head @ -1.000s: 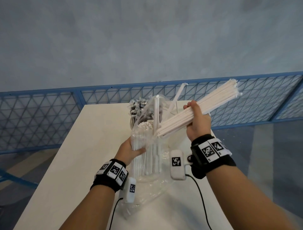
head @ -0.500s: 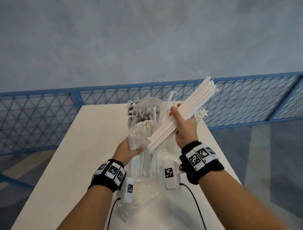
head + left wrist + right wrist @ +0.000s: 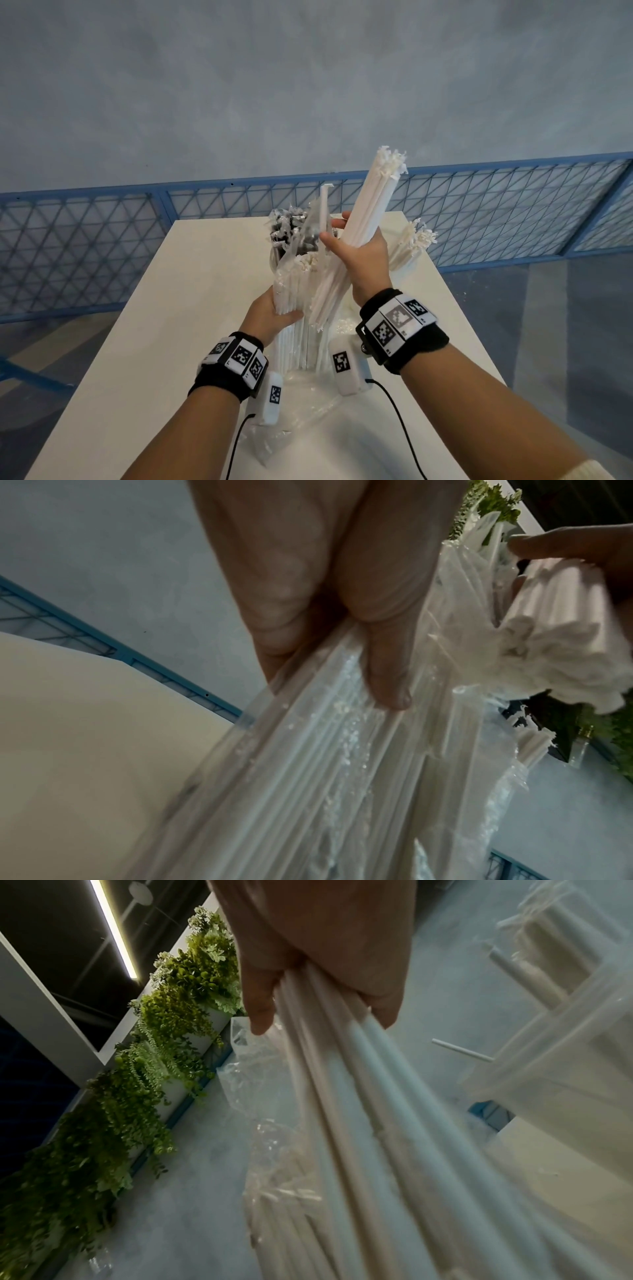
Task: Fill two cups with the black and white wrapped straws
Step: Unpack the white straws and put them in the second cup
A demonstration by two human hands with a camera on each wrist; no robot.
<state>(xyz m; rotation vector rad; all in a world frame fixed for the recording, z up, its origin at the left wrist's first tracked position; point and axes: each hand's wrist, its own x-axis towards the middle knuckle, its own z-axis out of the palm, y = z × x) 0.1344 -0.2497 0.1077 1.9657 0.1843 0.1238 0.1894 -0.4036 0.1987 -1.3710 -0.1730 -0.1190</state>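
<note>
My left hand point(image 3: 274, 310) grips a clear plastic bag of white wrapped straws point(image 3: 296, 284) that stands upright on the white table point(image 3: 164, 342); its thumb point(image 3: 387, 674) presses the plastic. My right hand point(image 3: 356, 250) holds a thick bundle of white wrapped straws point(image 3: 375, 198), tilted steeply up to the right, its lower end over the bag's mouth. That bundle point(image 3: 359, 1096) runs out of the right hand's fist point(image 3: 322, 961). Behind the bag stand black wrapped straws point(image 3: 286, 228). More white straws point(image 3: 412, 241) stand at the right; what holds them is hidden.
The table is narrow, with its edges close on both sides and a blue mesh fence point(image 3: 102, 246) beyond it. Loose clear plastic point(image 3: 294, 421) and two cables lie on the table near me. A single straw point(image 3: 323, 209) sticks up from the bag.
My right hand has swung the white bundle from leaning low to the right to nearly upright and moved it left, closer to the bag. The left hand has kept its grip on the bag.
</note>
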